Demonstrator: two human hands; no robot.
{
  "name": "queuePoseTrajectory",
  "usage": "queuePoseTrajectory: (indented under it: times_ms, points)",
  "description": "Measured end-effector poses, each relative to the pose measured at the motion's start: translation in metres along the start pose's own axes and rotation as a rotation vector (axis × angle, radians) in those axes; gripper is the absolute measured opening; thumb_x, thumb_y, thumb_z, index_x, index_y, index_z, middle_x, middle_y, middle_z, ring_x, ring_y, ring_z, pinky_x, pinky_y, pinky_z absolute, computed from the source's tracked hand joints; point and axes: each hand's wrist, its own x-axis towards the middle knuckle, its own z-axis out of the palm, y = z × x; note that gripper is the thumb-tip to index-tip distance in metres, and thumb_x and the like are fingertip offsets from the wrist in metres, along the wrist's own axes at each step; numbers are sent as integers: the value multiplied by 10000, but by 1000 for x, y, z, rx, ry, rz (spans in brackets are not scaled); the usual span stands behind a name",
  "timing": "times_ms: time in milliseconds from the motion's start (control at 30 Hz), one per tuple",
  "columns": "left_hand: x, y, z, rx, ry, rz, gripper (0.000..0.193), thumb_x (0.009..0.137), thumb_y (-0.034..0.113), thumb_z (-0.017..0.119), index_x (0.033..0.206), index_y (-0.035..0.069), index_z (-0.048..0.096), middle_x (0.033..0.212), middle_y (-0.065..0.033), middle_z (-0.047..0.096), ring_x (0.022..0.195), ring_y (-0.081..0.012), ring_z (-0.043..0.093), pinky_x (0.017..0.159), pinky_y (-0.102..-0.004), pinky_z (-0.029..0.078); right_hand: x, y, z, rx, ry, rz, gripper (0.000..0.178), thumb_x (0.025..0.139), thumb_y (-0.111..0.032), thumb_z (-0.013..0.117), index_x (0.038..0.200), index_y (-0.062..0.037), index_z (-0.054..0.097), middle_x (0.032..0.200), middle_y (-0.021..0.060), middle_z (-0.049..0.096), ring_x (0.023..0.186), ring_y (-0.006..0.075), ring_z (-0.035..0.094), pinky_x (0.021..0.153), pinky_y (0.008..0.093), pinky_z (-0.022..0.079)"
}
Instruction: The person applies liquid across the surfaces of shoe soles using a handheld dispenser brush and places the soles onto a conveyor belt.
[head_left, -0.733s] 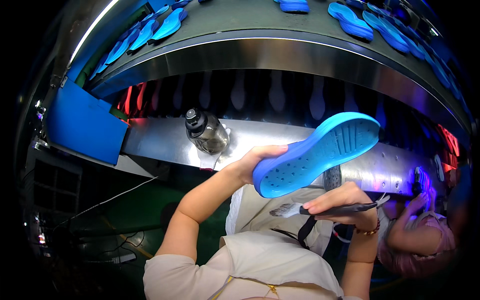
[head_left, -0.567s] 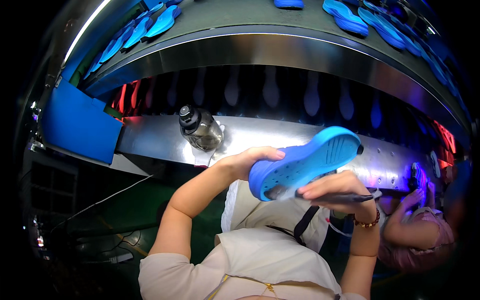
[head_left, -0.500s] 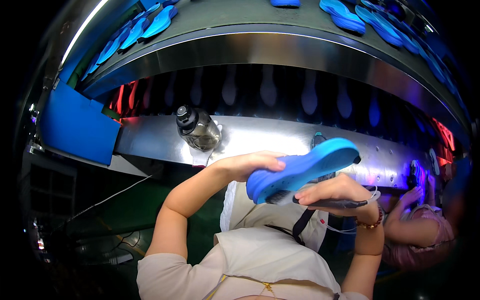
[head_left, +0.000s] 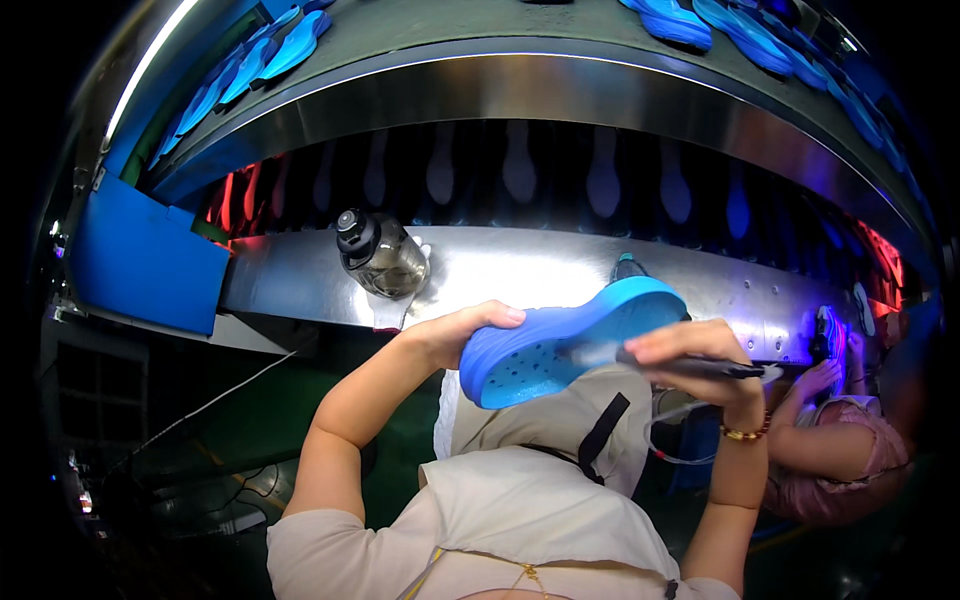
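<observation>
My left hand [head_left: 450, 335] is closed on the heel end of a blue shoe sole [head_left: 535, 330], thumb on the outer wall. The sole is tilted so that its light blue, hole-dotted inside faces my right side. In my right hand [head_left: 700, 350] is a dark-handled brush [head_left: 735, 368], with a thin clear tube [head_left: 668, 455] trailing from it. The brush's tip is smeared by motion and lies over the inside of the sole; whether it touches is hard to tell.
A metal ledge [head_left: 480, 265] holds a dark see-through bottle [head_left: 385, 268] and a small teal-topped object [head_left: 627, 267], partly hidden by the sole. Above, a green belt [head_left: 450, 25] carries blue soles [head_left: 290, 48]. At right, a co-worker's hands [head_left: 820, 378] work on a shoe part.
The sole has shifted left and turned, showing more of its inside. My right hand has swung the brush up and away from the heel, toward the sole's middle.
</observation>
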Motion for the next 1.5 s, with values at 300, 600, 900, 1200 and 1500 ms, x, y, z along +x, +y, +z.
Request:
queuePoseTrajectory:
  times_ms: [300,600,900,1200,1500]
  points:
    - [-6,-15,-30,-227,75,159,620,773,369,499,1234,-40,437,1189,-200,501,1023,-259,527,900,-338,403,-8,8,-1,132,154,256,221,690,27,677,908,10,644,948,144,646,909,215,625,807,295,494]
    - [7,-24,-49,-533,-261,375,645,847,504,389,1282,27,389,1286,-141,435,1152,-279,447,981,-408,340,-13,-9,11,100,82,55,230,659,10,701,882,27,647,874,169,654,813,204,651,729,268,513]
    - [87,-50,-8,-673,-112,483,936,730,778,71,1309,86,323,1213,-163,453,1106,-317,457,938,-484,377,12,56,56,148,471,361,193,734,-26,653,917,34,636,761,65,652,625,50,564,533,178,438]
    - [74,-36,-16,-626,-35,566,1029,664,830,61,1241,43,387,1094,-204,524,1043,-361,502,906,-497,394,4,-7,57,-354,-64,-154,119,625,-60,660,737,-71,622,646,77,605,560,216,589,518,298,449]
    - [64,-11,10,-538,-110,754,981,699,810,108,1218,33,406,1124,-191,502,1022,-311,519,888,-471,422,17,-7,57,-218,113,-173,186,649,-37,691,829,-32,644,777,98,657,675,220,636,637,284,488]
